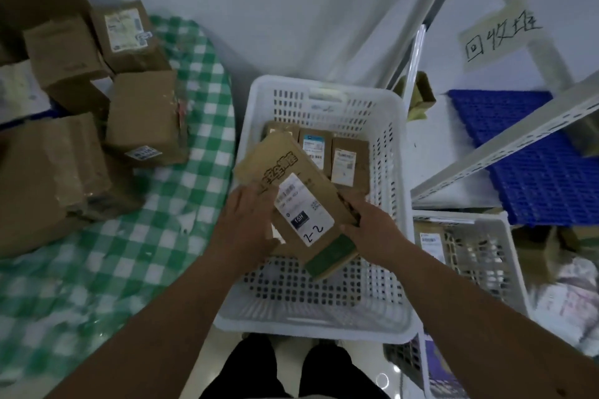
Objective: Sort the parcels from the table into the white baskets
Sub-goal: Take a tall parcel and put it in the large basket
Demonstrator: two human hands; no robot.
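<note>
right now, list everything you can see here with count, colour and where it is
held parcel: one, brown card with a white label and a green end, tilted over the big basket
big basket: one, white, on the floor right of the table
parcels in big basket: at least three, brown with white labels, along its far side
second basket: one, white, to the right, with a labelled parcel inside
table: one, green and white check cloth, left
table parcels: at least six, brown, piled at the left
pallet: one, blue, right, under the shelf frame
paper sign: one, pale, handwritten, upper right
hands: left hand and right hand, each gripping one side of the held parcel
</note>
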